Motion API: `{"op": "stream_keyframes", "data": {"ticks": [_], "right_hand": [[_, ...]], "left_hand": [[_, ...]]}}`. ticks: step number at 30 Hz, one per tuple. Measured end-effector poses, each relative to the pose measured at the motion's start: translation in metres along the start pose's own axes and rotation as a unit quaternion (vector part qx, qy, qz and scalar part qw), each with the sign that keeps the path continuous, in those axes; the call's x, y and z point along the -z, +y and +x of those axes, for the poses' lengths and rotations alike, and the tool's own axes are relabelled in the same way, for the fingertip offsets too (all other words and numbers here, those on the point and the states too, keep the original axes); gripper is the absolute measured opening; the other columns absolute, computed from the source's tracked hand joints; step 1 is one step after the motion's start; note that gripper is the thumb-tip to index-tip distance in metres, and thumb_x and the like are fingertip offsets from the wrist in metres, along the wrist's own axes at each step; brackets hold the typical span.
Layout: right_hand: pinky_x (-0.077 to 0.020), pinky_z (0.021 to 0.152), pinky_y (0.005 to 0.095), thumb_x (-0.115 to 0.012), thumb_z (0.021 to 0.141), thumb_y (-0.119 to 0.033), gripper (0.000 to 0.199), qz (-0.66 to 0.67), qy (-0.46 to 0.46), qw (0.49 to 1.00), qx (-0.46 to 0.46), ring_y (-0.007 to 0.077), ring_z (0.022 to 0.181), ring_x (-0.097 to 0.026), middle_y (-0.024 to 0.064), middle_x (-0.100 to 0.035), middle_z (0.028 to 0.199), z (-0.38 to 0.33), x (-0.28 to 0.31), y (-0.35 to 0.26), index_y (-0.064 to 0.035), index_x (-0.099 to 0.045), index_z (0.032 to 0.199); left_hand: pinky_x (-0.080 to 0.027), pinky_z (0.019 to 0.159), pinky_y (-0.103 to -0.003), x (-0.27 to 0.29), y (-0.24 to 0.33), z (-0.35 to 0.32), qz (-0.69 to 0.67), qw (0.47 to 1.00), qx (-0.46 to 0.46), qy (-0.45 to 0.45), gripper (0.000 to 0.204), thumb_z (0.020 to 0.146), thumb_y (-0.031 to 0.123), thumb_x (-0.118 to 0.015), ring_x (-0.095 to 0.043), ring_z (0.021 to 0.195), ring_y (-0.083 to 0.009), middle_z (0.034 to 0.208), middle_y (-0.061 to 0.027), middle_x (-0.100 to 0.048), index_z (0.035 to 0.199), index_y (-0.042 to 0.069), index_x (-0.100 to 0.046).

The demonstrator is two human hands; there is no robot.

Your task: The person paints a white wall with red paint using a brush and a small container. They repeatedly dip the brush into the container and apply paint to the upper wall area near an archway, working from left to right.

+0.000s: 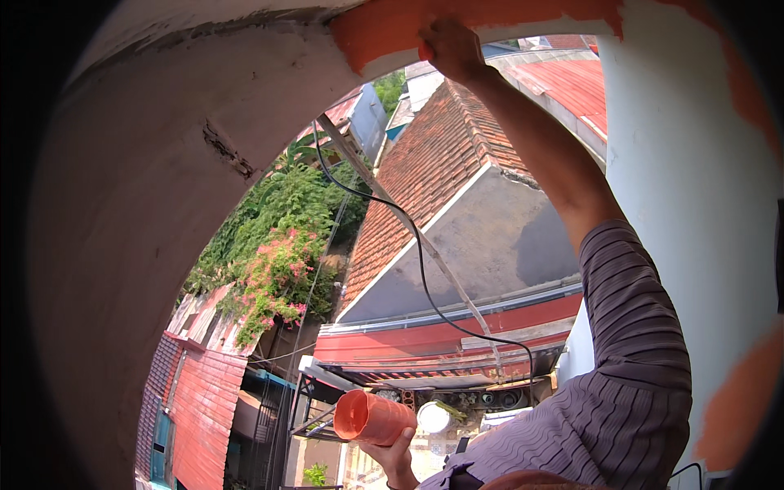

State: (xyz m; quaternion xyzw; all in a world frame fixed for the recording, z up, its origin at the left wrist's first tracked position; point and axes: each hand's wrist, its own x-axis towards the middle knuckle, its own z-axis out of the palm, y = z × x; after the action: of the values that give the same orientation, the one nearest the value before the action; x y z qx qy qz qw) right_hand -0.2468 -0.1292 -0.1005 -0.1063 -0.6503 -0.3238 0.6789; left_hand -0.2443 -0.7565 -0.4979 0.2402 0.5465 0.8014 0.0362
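Note:
My right hand (452, 51) is raised overhead against the wall beam (498, 12), its fingers closed. A small red-orange bit (425, 51) shows at the fingers, but what they grip is mostly hidden. Wet-looking orange paint covers much of the beam around the hand, with an uneven edge and pale wall below it. Low in the view, my left hand (394, 456) is wrapped round an orange, paint-smeared plastic cup (384, 418). The cup is tilted, with its mouth toward the left; how much paint it holds I cannot tell.
A pale column (678, 204) with orange patches stands close on the right, and a bare plaster wall (139, 188) on the left. Through the opening, a black cable (420, 253) hangs beside a wooden pole (441, 265). Tiled roofs (433, 155) and a ground far below lie beyond.

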Motion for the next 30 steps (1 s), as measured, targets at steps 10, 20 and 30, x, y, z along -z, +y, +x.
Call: {"op": "stream_keyframes", "data": {"ticks": [10, 20, 30], "right_hand": [[-0.0588, 0.094, 0.035, -0.075, 0.1, -0.007, 0.02, 0.269, -0.057, 0.961, 0.03, 0.0261, 0.109, -0.075, 0.0098, -0.075, 0.12, -0.039, 0.073, 0.104, -0.0111, -0.076, 0.119], [-0.0605, 0.083, 0.0418, -0.073, 0.098, -0.019, 0.008, -0.095, -0.02, 0.991, -0.087, 0.0314, 0.096, -0.075, 0.0087, -0.075, 0.105, -0.062, 0.15, 0.183, -0.0141, -0.075, 0.104], [-0.0592, 0.078, 0.0491, -0.075, 0.089, -0.026, 0.016, 0.261, -0.063, 0.932, -0.245, 0.0369, 0.09, -0.073, 0.0116, -0.072, 0.096, 0.011, 0.047, 0.05, -0.0148, -0.075, 0.101]], "left_hand": [[-0.055, 0.103, -0.041, -0.009, -0.005, -0.012, 0.001, 0.999, 0.038, -0.023, 0.099, 0.061, 0.01, -0.094, -0.066, 0.111, -0.0243, 0.124, -0.0096, -0.061, 0.147, 0.001, -0.046], [-0.057, 0.102, -0.041, 0.02, -0.017, -0.011, 0.001, 0.999, 0.044, -0.027, 0.098, 0.06, 0.004, -0.096, -0.067, 0.115, -0.0256, 0.13, -0.0131, -0.062, 0.146, -0.001, -0.048], [-0.055, 0.106, -0.046, -0.016, -0.014, 0.008, -0.001, 0.995, 0.035, -0.094, 0.117, 0.06, 0.008, -0.096, -0.061, 0.125, -0.0292, 0.14, -0.0142, -0.053, 0.157, 0.004, -0.032]]}}
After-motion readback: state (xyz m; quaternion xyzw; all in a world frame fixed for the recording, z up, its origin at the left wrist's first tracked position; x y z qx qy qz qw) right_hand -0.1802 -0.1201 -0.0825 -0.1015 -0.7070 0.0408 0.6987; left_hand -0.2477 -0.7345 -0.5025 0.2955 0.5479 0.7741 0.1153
